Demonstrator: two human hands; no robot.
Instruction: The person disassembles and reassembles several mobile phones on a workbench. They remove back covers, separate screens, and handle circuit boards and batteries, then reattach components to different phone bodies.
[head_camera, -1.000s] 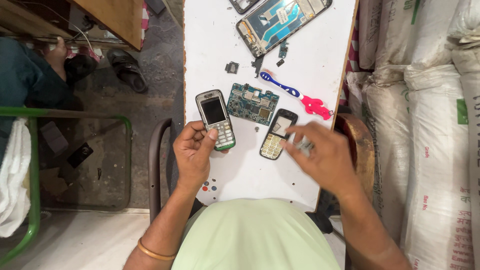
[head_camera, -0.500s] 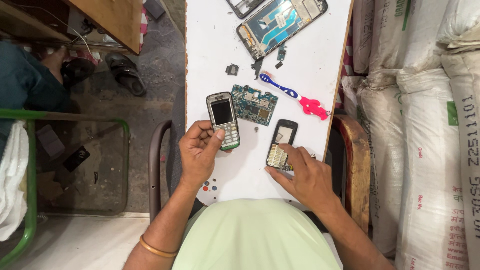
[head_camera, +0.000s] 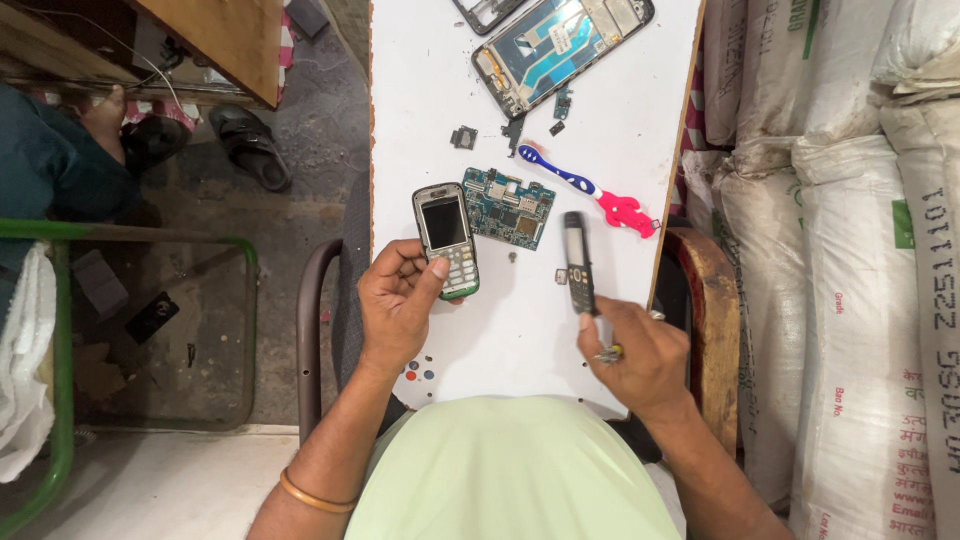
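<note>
My left hand (head_camera: 398, 300) holds a small grey keypad phone (head_camera: 446, 240) by its lower end, thumb on the keys, screen facing up. My right hand (head_camera: 630, 350) grips a black phone cover (head_camera: 576, 264) by its near end and has it tipped up on its edge above the white table (head_camera: 520, 330). A thin tool seems to sit in the same hand, though I cannot tell for sure. A green circuit board (head_camera: 509, 208) lies flat between the two phones' far ends.
A blue and pink toothbrush (head_camera: 590, 190) lies beyond the board. An opened smartphone frame (head_camera: 560, 50) and small black parts (head_camera: 463, 137) sit farther back. White sacks (head_camera: 850, 270) stack at the right. A green metal frame (head_camera: 60, 300) and sandals (head_camera: 245, 145) are on the floor, left.
My right hand has lifted the black phone cover off the table and turned it onto its edge. My left hand has kept the grey phone almost still.
</note>
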